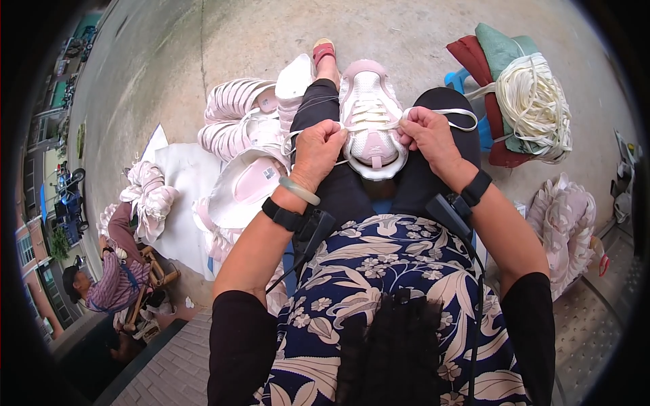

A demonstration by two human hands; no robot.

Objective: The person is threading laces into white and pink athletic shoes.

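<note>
A pink and white shoe upper rests between my knees, its toe pointing away from me and its padded collar toward me. A white shoelace crosses its front in several rows. On the left side of the upper, my left hand pinches one part of the lace. My right hand pinches the lace on the other side, close to the collar. From the right hand a loose end loops out over my right thigh. Both hands are closed at the fingertips, level with the top eyelets.
Nested pink and white shoe uppers stand in rows at my left, beside a white sheet. At the right, a bundle of white laces lies on folded cloth over a blue stool. More uppers hang lower right. A person sits far left.
</note>
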